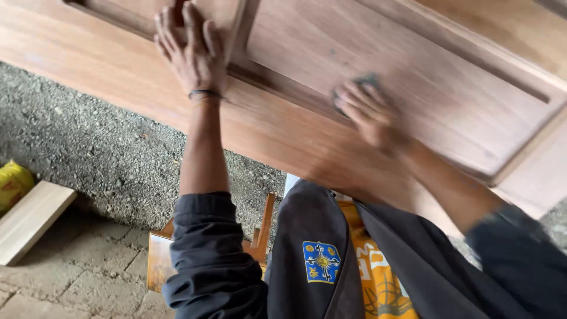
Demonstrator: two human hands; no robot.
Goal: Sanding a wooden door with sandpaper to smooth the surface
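Observation:
A large reddish-brown wooden door (pixel 425 65) with recessed panels lies across the upper part of the view. My left hand (pixel 192 50) rests flat on it, fingers spread over the groove beside a raised rail, with a dark band at the wrist. My right hand (pixel 369 112), blurred by motion, presses a small dark greenish piece, likely sandpaper (pixel 363 81), against the panel's surface near its moulded edge. Both arms wear dark rolled-up sleeves.
Below the door lies grey gravel (pixel 100 142) and a paved floor (pixel 77 277). A pale wooden plank (pixel 29 218) and a yellow bag (pixel 12 183) sit at the left. A small wooden frame or stool (pixel 159 254) stands beneath my chest.

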